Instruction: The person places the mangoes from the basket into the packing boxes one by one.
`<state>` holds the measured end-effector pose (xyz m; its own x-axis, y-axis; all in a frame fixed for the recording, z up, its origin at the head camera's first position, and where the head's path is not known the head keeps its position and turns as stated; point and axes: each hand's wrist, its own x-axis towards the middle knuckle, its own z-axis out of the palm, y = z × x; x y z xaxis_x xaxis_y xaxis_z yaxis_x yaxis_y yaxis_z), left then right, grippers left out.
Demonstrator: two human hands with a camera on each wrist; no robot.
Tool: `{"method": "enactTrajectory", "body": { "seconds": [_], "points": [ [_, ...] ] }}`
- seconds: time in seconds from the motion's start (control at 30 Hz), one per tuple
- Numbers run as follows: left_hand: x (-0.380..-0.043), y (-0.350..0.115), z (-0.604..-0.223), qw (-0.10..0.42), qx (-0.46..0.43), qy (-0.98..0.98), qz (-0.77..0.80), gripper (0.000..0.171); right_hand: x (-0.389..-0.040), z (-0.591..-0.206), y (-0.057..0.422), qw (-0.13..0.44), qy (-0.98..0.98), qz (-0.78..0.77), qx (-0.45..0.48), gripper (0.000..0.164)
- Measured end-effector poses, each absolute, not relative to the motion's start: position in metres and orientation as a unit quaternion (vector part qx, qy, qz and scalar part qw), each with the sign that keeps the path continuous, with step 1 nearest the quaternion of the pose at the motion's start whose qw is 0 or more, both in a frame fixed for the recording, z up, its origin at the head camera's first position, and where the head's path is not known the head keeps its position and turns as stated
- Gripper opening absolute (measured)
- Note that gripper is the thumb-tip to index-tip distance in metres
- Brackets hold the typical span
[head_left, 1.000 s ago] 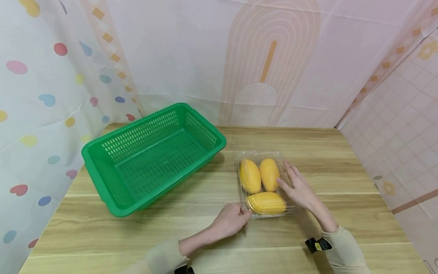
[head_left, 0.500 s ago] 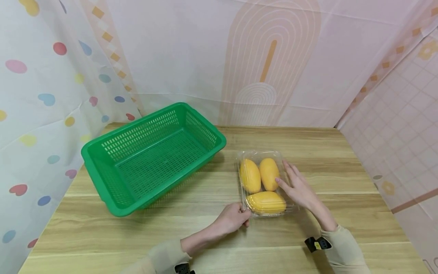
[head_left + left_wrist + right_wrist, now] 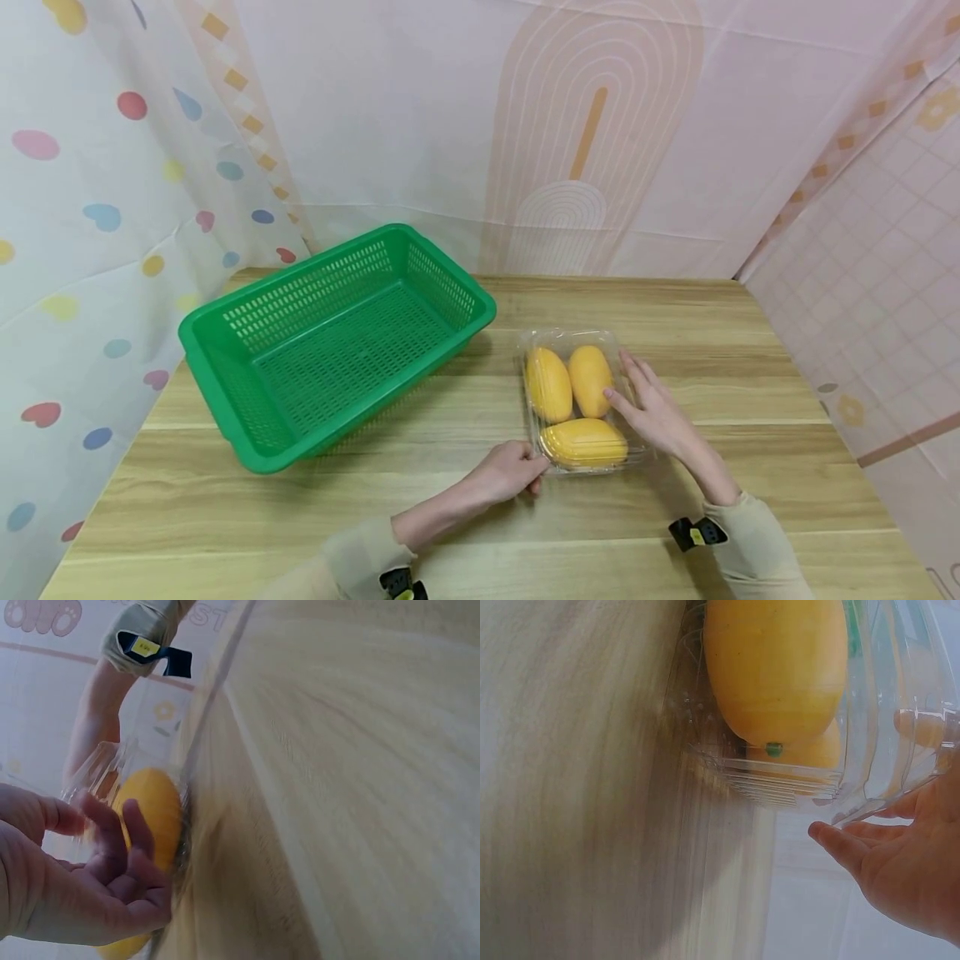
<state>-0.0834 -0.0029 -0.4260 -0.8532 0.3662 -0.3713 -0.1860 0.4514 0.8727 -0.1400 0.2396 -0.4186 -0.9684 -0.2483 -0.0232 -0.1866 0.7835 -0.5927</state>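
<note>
A clear plastic clamshell box (image 3: 567, 337) lies on the table with three yellow mangoes inside. Two mangoes (image 3: 590, 382) stand side by side at the back, and a third mango (image 3: 583, 442) lies crosswise in front. At the box's front left corner my left hand (image 3: 504, 475) pinches the rim, its fingers curled in the left wrist view. My right hand (image 3: 656, 417) rests along the right side with fingers extended, the thumb over the lid. The right wrist view shows a green stem end on one mango (image 3: 776, 675) through the plastic.
A green perforated basket (image 3: 360, 412) stands on the wooden table (image 3: 675, 308), left of the box, with nothing in it. Printed curtains (image 3: 420, 108) rise behind the table and along both sides. Black wrist straps (image 3: 697, 536) sit on the sleeves.
My left hand has shifted very slightly up and left at the box's corner. The right hand, the mangoes and the basket stay almost where they were.
</note>
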Motion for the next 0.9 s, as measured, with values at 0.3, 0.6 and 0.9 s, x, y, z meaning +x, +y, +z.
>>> {"method": "enactTrajectory", "body": {
  "seconds": [0.3,0.6,0.9],
  "points": [
    [-0.087,-0.008,-0.424,0.304,0.064,0.796,0.519,0.023,-0.14,-0.418,0.24,0.042,0.944,-0.301,-0.124,0.072],
    [-0.113,-0.016,-0.415,0.29,0.04,0.8,0.524,0.027,-0.139,-0.418,0.235,0.042,0.946,-0.301,-0.114,0.072],
    [-0.174,-0.012,-0.415,0.177,-0.002,0.849,0.499,0.039,-0.139,-0.42,0.236,0.038,0.947,-0.299,-0.114,0.073]
  ]
}}
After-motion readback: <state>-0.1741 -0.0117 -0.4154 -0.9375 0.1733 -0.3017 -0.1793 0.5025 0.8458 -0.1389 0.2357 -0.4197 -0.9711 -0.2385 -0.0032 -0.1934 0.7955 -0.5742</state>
